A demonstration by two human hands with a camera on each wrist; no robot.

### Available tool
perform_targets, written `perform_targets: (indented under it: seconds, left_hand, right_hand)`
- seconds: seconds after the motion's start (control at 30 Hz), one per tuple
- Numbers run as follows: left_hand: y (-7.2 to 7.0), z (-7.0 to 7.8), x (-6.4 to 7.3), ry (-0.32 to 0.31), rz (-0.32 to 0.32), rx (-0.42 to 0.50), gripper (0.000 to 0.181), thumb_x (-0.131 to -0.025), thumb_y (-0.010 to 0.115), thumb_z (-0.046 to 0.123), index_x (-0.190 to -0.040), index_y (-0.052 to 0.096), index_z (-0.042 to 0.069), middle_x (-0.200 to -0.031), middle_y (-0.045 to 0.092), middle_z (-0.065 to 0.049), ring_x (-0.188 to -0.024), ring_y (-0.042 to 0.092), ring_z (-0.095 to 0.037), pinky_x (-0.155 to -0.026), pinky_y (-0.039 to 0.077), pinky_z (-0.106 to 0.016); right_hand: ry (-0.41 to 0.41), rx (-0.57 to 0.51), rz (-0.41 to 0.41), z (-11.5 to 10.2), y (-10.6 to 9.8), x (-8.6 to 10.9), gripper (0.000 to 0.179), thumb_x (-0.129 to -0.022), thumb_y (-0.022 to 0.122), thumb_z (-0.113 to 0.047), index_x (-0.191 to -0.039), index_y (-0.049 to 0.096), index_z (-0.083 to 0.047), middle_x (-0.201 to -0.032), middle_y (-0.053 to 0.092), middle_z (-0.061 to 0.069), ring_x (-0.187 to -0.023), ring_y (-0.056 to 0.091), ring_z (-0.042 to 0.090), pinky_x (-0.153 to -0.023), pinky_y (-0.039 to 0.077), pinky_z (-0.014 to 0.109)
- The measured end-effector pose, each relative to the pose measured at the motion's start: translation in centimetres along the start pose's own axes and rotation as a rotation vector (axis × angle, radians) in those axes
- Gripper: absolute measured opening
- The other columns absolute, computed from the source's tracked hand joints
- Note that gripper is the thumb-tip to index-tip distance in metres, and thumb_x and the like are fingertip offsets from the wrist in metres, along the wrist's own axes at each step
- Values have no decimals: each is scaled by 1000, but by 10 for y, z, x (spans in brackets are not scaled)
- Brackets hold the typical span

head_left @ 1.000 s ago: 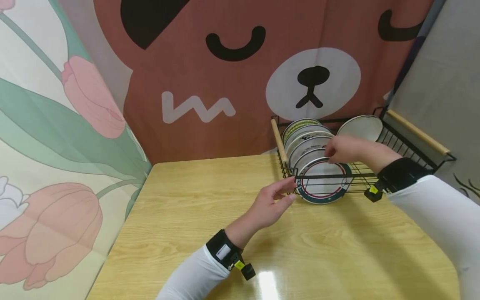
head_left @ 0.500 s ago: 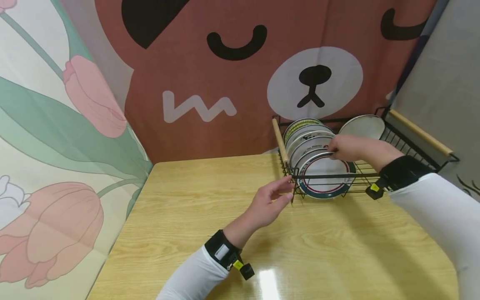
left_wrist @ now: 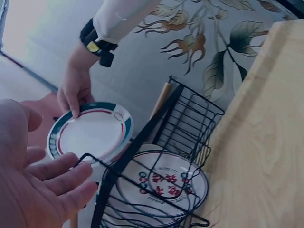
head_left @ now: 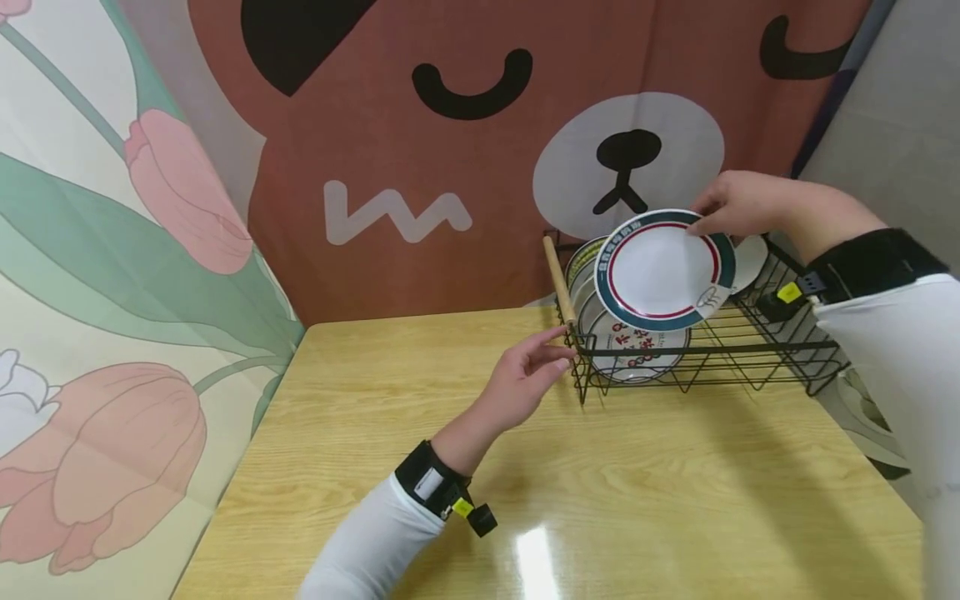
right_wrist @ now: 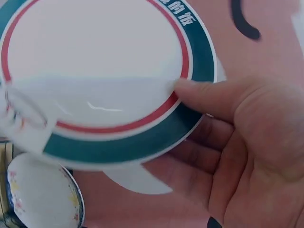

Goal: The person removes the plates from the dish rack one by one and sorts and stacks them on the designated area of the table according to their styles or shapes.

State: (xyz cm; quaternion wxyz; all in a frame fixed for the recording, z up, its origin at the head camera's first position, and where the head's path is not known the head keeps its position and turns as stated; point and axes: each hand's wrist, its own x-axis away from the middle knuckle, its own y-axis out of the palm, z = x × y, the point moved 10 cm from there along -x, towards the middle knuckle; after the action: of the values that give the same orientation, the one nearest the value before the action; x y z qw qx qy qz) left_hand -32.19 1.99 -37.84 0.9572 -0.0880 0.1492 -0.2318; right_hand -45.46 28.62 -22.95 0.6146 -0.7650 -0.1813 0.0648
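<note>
Over the dish rack my right hand (head_left: 738,202) pinches a white plate (head_left: 660,271) by its upper right rim, thumb on the face and fingers behind. The plate has a dark green border and a red ring, also plain in the right wrist view. Below it a plate with red characters (left_wrist: 164,183) stands in the black wire dish rack (head_left: 750,350). My left hand (head_left: 525,375) is at the rack's front left corner, fingers extended and apart, fingertips right at the wire. Several more plates stand behind, partly hidden by the lifted one.
The rack has wooden handles, the left one (head_left: 558,279) near the stacked plates. A white bowl (right_wrist: 45,190) with a floral pattern sits at the rack's back. A wooden table (head_left: 375,400) lies in front, and a printed cloth (head_left: 360,150) hangs behind.
My right hand has lifted the green-rimmed plate up out of the rack, uncovering the plate with red characters. My left hand has shifted slightly left.
</note>
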Motion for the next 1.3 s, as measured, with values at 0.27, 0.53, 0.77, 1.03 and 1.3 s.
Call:
perform_targets:
  seconds: [0.27,0.53,0.77,1.03,1.3]
  left_hand:
    - [-24,-6,-9,-138,-22,116,50,-107,51,29,-156,42,26,-132,70,-19,-116,72,-28,-94,61,-43]
    - [-37,-11,-2,-223,16,262,50,-108,48,33,-157,37,35,-124,73,-21,-103,77,-26,-86,63,-40]
    - [-46,2,11,-186,84,305,57,-109,40,46,-162,24,34,-103,79,-11,-82,78,-17,-74,62,-31]
    - [-58,14,37,-138,134,335,58,-108,36,49,-162,25,30,-83,75,0,-70,73,-15,-66,57,-29]
    - [-60,18,64,-156,114,370,53,-109,41,27,-160,32,17,-74,68,1,-62,67,-13,-64,58,-27]
  right_hand:
    - [94,-493,77,24,9,4,50,-105,58,-34,-138,57,3,-95,72,3,-77,70,20,-71,62,27]
    - [25,-1054,146,5,51,8,21,-105,58,-28,-121,68,-20,-89,75,-2,-69,73,13,-64,62,26]
    - [-20,-1357,185,-38,93,30,43,-104,61,-19,-145,55,-8,-99,78,-1,-74,75,13,-68,62,25]
    - [-238,-1659,96,-91,128,63,37,-105,54,-5,-142,58,-4,-108,78,7,-80,78,16,-72,63,30]
    - [-339,-1690,136,-120,160,87,35,-108,46,-4,-140,59,-2,-106,78,5,-81,77,12,-70,63,28]
